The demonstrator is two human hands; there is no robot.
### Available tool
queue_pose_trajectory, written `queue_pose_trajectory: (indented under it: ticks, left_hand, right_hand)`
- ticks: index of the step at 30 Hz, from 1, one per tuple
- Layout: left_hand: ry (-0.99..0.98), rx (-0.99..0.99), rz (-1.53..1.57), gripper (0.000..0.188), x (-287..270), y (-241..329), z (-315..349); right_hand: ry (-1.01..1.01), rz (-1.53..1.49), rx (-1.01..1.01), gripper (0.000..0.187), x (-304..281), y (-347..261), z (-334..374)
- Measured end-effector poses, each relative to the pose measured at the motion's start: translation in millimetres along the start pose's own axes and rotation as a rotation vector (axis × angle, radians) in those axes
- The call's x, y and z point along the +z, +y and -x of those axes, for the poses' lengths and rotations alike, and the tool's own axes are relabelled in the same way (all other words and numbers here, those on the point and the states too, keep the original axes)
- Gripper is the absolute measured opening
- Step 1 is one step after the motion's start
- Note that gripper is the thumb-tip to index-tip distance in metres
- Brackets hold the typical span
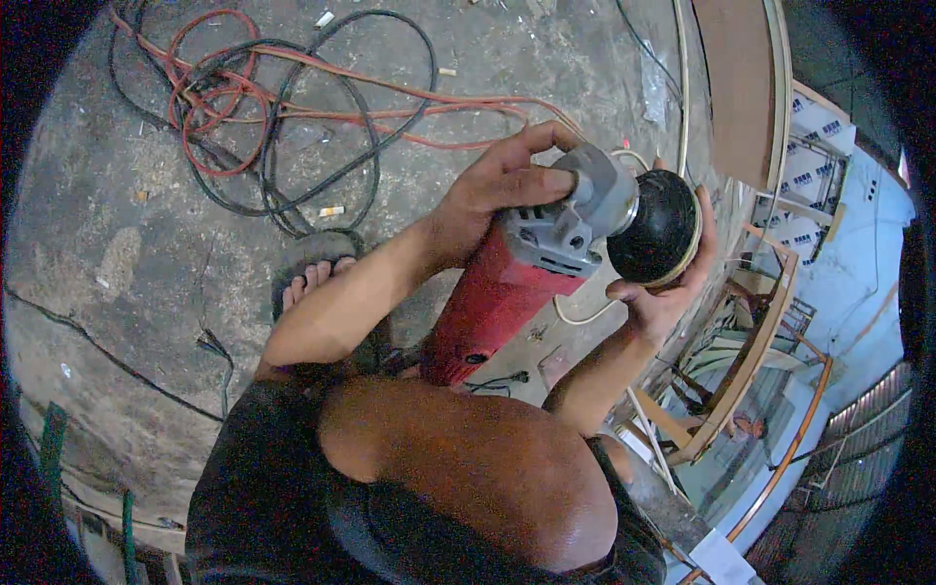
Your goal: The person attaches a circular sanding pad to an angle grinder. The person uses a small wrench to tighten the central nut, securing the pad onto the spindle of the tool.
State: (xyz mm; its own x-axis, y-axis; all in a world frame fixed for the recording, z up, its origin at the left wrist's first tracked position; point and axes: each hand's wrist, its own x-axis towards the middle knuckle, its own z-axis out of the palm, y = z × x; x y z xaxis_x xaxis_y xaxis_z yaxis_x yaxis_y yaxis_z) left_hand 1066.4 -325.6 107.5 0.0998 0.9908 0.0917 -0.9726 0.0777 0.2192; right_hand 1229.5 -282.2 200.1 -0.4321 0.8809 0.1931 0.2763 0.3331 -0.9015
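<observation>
A red and grey angle polisher [512,297] stands slantwise in front of my knee, its grey gear head up and its red body reaching down toward my leg. My left hand [494,190] is closed around the gear head, thumb lying across the top. On the head's right side sits a round black backing pad [651,232] with a pale rim. My right hand [673,297] cups this pad from its outer side, fingers and thumb curled about the edge. The lower end of the tool is hidden behind my knee.
Tangled orange and black cables [268,117] lie on the stained concrete floor [127,244] at the upper left. A thin black cable [107,356] crosses the left side. Wooden frames [751,361] stand at right, near a brown board [736,88]. My sandalled foot [314,278] is beside the cables.
</observation>
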Motion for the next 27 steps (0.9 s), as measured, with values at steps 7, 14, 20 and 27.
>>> queue_pose_trajectory:
  ticks: [7, 14, 20, 27]
  left_hand:
    - [0.044, -0.126, 0.299, 0.037, -15, -25, -6]
    - [0.165, 0.277, -0.541, 0.048, -83, -59, -22]
    - [0.313, 0.157, -0.105, 0.048, -99, -53, -22]
    - [0.407, 0.152, 0.007, 0.048, -106, -43, -2]
  right_hand:
    - [-0.046, 0.226, 0.045, 0.109, -2, -17, -2]
    - [-0.330, 0.562, 0.024, 0.105, 52, -24, -38]
    - [-0.282, 0.431, -0.206, 0.107, 50, -9, -57]
    - [-0.279, 0.156, 0.189, 0.066, 17, -22, -25]
